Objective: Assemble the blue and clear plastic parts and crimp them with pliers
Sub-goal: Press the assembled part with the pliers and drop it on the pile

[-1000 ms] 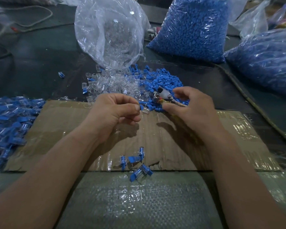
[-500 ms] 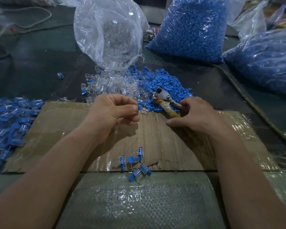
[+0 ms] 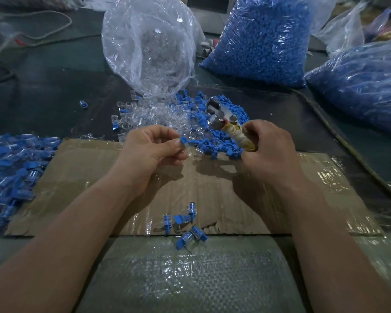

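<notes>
My left hand (image 3: pixel 151 152) pinches a small blue and clear plastic part (image 3: pixel 185 142) between thumb and fingertips, above the cardboard sheet (image 3: pixel 212 186). My right hand (image 3: pixel 269 152) grips the wrapped handle of the pliers (image 3: pixel 226 123), whose metal jaws point up and to the left, over the loose parts. A pile of loose blue parts (image 3: pixel 212 132) and clear parts (image 3: pixel 149 116) lies just beyond both hands. Several assembled blue-and-clear pieces (image 3: pixel 185 224) lie at the cardboard's near edge.
An open clear bag of clear parts (image 3: pixel 149 46) stands behind the pile. Full bags of blue parts stand at the back (image 3: pixel 262 37) and at the right (image 3: pixel 359 86). A heap of assembled pieces (image 3: pixel 11 172) lies at the left. A cord (image 3: pixel 339 136) runs along the right.
My right hand set the pliers down by the pile, then took hold of the handle and lifted them, jaws up. My left hand now shows a blue and clear part at its fingertips.
</notes>
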Available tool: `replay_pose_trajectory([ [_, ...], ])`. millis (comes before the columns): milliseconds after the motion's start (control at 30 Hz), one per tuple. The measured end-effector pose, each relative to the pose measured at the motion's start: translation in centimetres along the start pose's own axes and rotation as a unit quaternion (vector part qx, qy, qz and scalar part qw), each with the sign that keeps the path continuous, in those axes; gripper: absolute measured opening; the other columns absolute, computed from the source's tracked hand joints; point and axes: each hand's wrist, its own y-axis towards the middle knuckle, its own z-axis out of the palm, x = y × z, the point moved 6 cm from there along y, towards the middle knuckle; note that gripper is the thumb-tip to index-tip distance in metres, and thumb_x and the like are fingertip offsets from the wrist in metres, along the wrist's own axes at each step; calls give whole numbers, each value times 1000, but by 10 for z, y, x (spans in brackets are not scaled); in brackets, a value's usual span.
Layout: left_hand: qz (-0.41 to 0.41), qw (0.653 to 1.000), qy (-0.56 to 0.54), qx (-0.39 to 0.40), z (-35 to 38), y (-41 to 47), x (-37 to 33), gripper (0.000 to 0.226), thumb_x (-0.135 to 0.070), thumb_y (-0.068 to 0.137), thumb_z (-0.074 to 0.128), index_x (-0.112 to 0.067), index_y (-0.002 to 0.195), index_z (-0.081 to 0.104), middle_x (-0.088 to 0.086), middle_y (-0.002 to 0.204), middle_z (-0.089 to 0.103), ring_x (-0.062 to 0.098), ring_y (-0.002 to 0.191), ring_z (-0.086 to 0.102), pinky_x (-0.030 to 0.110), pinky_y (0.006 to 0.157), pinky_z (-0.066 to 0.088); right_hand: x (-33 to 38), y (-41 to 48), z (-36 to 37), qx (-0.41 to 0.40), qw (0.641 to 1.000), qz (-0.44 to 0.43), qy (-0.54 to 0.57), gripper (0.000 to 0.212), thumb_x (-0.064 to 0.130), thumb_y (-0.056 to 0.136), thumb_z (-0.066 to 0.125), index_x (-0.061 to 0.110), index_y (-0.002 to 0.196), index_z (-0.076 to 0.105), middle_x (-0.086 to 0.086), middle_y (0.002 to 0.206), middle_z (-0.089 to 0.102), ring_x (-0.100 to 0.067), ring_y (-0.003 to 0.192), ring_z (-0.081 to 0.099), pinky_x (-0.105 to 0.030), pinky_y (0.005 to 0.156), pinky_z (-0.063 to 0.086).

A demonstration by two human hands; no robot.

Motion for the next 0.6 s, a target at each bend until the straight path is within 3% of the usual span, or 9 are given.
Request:
replay_pose_trajectory([
  [167,34,999,-8,-13,0,0,-6,14,7,82,54,-6,79,57,1,56,65,11,54,64,18,52,53,15,-7,5,-11,998,-32,61,32,5,68,61,24,92,53,8,89,48,-17,85,52,-30,71,39],
  [333,79,997,9,-23,-3,0,-9,14,5,82,55,-9,78,58,0,59,67,11,57,65,17,54,52,23,-9,15,30,996,-65,61,31,9,70,60,19,99,51,7,94,44,-16,89,50,-35,75,42],
  [500,113,993,11,-19,-2,0,-13,10,-13,68,63,-11,78,60,-1,64,68,11,60,65,17,57,51,26,-9,21,70,994,-70,53,29,13,73,61,24,95,44,6,95,43,-15,89,45,-35,75,41],
  [600,119,993,12,-21,-1,-1,-13,11,-13,68,63,-10,78,61,1,65,69,11,61,65,17,58,51,26,-10,25,89,992,-72,46,28,16,75,61,20,99,47,5,96,43,-14,89,44,-32,74,38],
])
